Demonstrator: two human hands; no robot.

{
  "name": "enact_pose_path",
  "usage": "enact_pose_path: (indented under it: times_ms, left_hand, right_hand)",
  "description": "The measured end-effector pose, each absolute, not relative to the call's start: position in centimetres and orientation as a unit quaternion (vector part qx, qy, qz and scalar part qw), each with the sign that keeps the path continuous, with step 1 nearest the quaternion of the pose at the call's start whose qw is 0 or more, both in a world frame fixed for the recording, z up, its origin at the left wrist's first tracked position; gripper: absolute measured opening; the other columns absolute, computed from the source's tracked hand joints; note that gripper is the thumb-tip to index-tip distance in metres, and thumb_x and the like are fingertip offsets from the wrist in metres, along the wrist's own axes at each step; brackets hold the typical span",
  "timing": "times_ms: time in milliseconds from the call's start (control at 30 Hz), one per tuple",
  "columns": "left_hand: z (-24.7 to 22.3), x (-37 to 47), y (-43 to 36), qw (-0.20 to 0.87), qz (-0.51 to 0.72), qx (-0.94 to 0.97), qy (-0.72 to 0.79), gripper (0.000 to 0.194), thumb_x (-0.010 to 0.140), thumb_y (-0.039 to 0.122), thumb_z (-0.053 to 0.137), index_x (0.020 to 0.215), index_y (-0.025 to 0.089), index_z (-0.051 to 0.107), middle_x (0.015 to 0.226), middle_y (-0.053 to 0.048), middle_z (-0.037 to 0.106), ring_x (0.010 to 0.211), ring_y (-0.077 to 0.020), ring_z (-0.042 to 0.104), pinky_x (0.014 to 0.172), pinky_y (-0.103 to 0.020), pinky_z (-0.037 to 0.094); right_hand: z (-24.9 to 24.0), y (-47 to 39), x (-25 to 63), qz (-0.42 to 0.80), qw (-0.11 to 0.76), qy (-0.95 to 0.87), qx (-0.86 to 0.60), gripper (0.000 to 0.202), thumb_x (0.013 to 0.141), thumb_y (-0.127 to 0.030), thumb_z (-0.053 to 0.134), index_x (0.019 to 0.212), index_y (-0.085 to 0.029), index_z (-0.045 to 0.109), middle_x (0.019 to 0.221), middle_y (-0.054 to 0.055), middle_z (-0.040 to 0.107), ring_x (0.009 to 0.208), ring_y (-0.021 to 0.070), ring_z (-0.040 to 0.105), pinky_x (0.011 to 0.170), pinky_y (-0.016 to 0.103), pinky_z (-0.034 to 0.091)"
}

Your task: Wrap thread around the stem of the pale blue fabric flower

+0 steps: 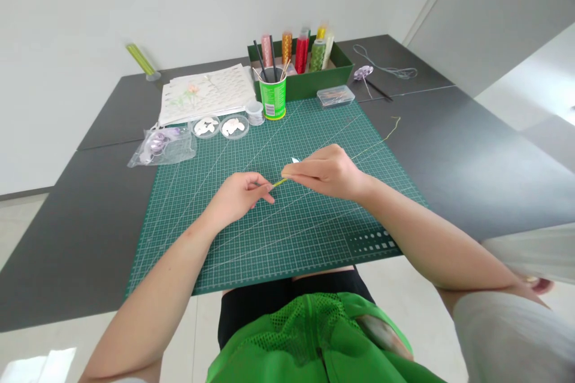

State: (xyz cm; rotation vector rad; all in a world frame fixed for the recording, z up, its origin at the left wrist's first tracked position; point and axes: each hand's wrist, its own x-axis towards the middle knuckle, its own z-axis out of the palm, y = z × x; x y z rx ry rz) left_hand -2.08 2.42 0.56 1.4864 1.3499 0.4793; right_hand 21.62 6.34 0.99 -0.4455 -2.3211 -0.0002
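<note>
Above the middle of the green cutting mat, my left hand (pixel 242 196) pinches one end of a thin yellow-green stem (pixel 280 182). My right hand (pixel 326 172) is closed on the stem's other end, a short way to the right. A small white piece (pixel 294 160) shows just behind the right fingertips; what it joins is hidden. From beyond the right hand a pale yellow-green thread (pixel 375 145) runs over the mat toward its right edge, with a curled end.
Behind the hands stand two dishes of white pieces (pixel 206 126), a small jar (pixel 255 112), a green can with sticks (pixel 273 96), a clear box (pixel 335 96) and a green box (pixel 305 84) of thread spools. A plastic bag (pixel 166 146) lies left, papers (pixel 175 109) behind it.
</note>
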Motion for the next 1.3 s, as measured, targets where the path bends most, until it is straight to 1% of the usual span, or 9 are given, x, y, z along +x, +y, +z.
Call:
enact_pose_path:
  times_ms: [200,333,533,733,867,933,1100,1167,1300]
  left_hand:
    - [0.9,-1.4,1.6,0.562,0.141,0.630,0.517,0.024,0.089,0.042,0.065,0.081,0.019,0.069,0.082,-0.006,0.080,0.046,-0.0098,0.044,0.044,-0.022,0.031]
    - [1.0,-1.2,1.4,0.577,0.112,0.642,0.493,0.025,0.087,0.043,0.065,0.083,0.019,0.069,0.082,-0.006,0.080,0.046,-0.0098,0.045,0.044,-0.023,0.033]
    - [0.9,-1.2,1.4,0.604,0.096,0.640,0.466,0.031,0.085,0.048,0.069,0.084,0.017,0.069,0.083,-0.007,0.081,0.047,-0.0093,0.045,0.047,-0.023,0.036]
    - [0.7,-1.3,1.4,0.615,0.090,0.646,0.444,0.034,0.087,0.049,0.067,0.085,0.016,0.069,0.084,-0.009,0.081,0.046,-0.0080,0.043,0.046,-0.022,0.035]
    - [0.5,-1.2,1.4,0.624,0.084,0.645,0.432,0.032,0.089,0.048,0.066,0.085,0.016,0.068,0.085,-0.009,0.081,0.046,-0.0078,0.043,0.046,-0.022,0.035]
    - [0.5,-1.2,1.3,0.629,0.085,0.644,0.427,0.031,0.089,0.047,0.067,0.085,0.016,0.067,0.085,-0.009,0.081,0.046,-0.0078,0.043,0.046,-0.021,0.035]
    - [0.8,-1.3,1.1,0.643,0.099,0.641,0.407,0.031,0.090,0.047,0.069,0.086,0.016,0.067,0.085,-0.009,0.081,0.047,-0.0071,0.044,0.046,-0.020,0.036]
    - [1.1,-1.4,1.1,0.653,0.110,0.635,0.398,0.031,0.090,0.046,0.070,0.086,0.016,0.067,0.086,-0.009,0.081,0.047,-0.0065,0.044,0.045,-0.020,0.034]
    - [1.8,-1.6,1.1,0.681,0.165,0.601,0.385,0.028,0.091,0.042,0.070,0.083,0.016,0.063,0.084,-0.010,0.081,0.044,-0.0052,0.041,0.041,-0.018,0.030]
  right_hand:
    - [0.8,6.7,21.7,0.026,0.390,-0.906,-0.165,0.027,0.105,-0.027,0.056,0.090,-0.017,0.076,0.057,-0.004,0.063,0.050,0.0060,0.053,0.050,0.020,0.034]
    - [0.3,6.9,21.7,0.077,0.357,-0.910,-0.196,0.031,0.105,-0.033,0.056,0.089,-0.018,0.078,0.067,-0.001,0.073,0.057,0.0080,0.061,0.055,0.020,0.039]
    - [-0.1,7.2,21.6,0.157,0.330,-0.904,-0.222,0.032,0.105,-0.035,0.056,0.092,-0.019,0.081,0.080,0.001,0.080,0.070,0.0117,0.073,0.063,0.020,0.047]
    - [-0.1,7.4,21.5,0.202,0.325,-0.896,-0.224,0.025,0.101,-0.031,0.062,0.094,-0.018,0.081,0.089,0.002,0.082,0.079,0.0153,0.077,0.068,0.022,0.052]
    - [-0.4,8.1,21.7,0.239,0.289,-0.895,-0.241,0.023,0.099,-0.030,0.064,0.094,-0.017,0.082,0.091,0.004,0.082,0.080,0.0162,0.077,0.070,0.024,0.052]
    - [-0.5,8.5,21.8,0.262,0.265,-0.893,-0.253,0.024,0.098,-0.032,0.065,0.092,-0.016,0.082,0.086,0.004,0.081,0.073,0.0144,0.073,0.068,0.024,0.050]
    - [-0.9,9.2,21.7,0.326,0.220,-0.878,-0.272,0.027,0.094,-0.035,0.067,0.087,-0.014,0.081,0.061,-0.002,0.065,0.055,0.0089,0.051,0.059,0.024,0.039]
    - [-1.1,9.3,21.5,0.361,0.211,-0.864,-0.280,0.027,0.093,-0.036,0.067,0.090,-0.013,0.080,0.062,-0.002,0.063,0.056,0.0091,0.049,0.059,0.025,0.037]
    - [-1.6,9.5,21.2,0.420,0.201,-0.841,-0.273,0.028,0.093,-0.035,0.063,0.086,-0.012,0.077,0.076,0.002,0.070,0.067,0.0112,0.055,0.065,0.026,0.041]
